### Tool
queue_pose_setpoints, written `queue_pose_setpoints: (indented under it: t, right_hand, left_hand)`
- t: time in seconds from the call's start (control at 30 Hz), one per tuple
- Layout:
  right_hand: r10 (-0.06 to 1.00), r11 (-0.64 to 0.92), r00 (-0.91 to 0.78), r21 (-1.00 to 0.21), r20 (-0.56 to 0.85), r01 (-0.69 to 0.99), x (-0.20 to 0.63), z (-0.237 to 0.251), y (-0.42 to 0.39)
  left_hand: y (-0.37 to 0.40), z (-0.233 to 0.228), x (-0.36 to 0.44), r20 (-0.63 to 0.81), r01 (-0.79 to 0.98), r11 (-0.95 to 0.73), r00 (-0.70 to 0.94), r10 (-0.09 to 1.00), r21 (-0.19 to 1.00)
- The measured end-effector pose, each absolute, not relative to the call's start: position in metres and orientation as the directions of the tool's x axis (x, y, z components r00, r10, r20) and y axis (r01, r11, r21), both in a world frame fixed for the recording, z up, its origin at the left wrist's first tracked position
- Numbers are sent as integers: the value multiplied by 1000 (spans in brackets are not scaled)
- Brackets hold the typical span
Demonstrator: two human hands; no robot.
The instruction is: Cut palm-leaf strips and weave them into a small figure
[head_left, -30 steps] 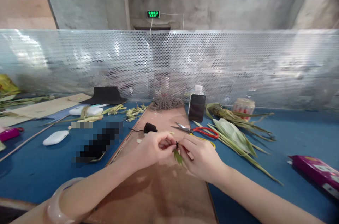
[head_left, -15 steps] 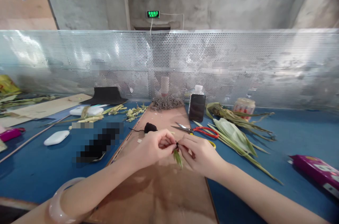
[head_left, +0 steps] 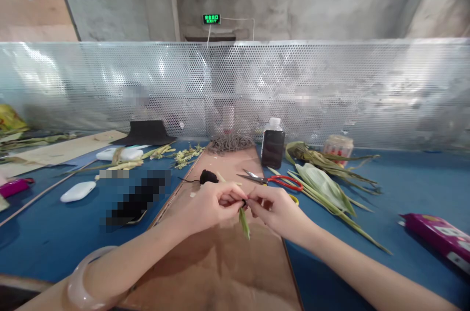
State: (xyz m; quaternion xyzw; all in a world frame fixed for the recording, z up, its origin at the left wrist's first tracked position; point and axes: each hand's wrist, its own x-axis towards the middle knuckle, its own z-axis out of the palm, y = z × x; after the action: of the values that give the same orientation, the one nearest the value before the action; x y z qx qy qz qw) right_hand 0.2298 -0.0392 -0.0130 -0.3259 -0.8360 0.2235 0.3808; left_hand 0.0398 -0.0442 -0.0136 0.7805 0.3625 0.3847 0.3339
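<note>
Head view: left hand (head_left: 211,204) pinches the small green leaf strip (head_left: 244,223) above the brown board (head_left: 227,272); right hand (head_left: 275,208) pinches its dark tied top. Uneven pulling could likely tear the strip or loosen the tie.

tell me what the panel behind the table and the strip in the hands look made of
Shiny perforated silver panel: looks like sheet metal, glossy, evenly punched with small holes. Narrow green strip pinched by both hands: seemingly plant leaf, matte and fibrous, like the long green leaves nearby.

"EXIT" on green wall sign (head_left: 211,19)
</note>
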Motion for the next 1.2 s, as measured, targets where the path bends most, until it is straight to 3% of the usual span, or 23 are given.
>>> queue_pose_setpoints:
  t: [0.2,0.7,0.9,1.2]
  right_hand:
    - [784,595,-439,-732,439,331,226,-13,-44]
    - [720,694,-345,-611,603,381,219,-19,-48]
    - [749,662,-334,-639,572,391,221,-18,-49]
    - [780,624,-338,-696,526,355,220,-17,-51]
  left_hand:
    - [-45,-12,39,377,334,-507,383,843,795]
    - [-46,-10,43,404,440,-507,310,861,741]
    - [-53,-4,44,374,336,-522,414,830,784]
    - [-49,-12,42,385,362,-511,366,847,780]
